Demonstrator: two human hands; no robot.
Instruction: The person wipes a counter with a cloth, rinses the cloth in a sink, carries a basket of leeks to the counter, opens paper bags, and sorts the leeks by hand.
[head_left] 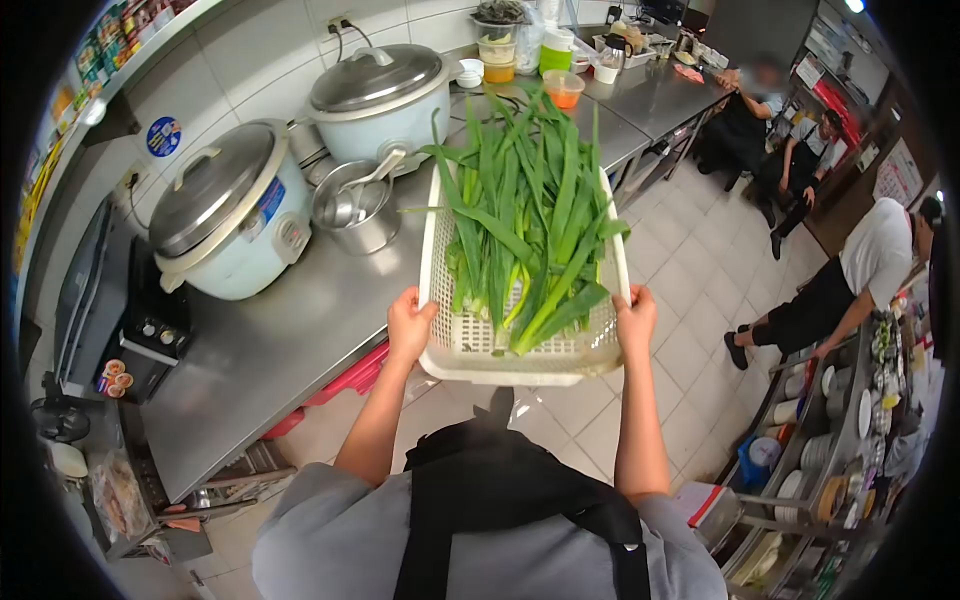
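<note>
A white perforated plastic basket (545, 376) is held out in front of my body, partly over the counter's front edge. Inside it lies a heap of long green leafy stalks (530, 220) that look like leeks or large scallions, their tips reaching past the far rim. My left hand (411, 325) grips the basket's left side, fingers wrapped on the rim. On the opposite side my right hand (636, 322) is closed round the right rim. The basket's far end is hidden under the leaves.
Two large rice cookers (235, 220) and a steel pot (356, 215) with a ladle stand on the steel counter (300, 310). Tubs and an orange-filled container (564, 90) are farther back. Two people sit at the far right; another person (850, 280) stands beside dish shelves (800, 470).
</note>
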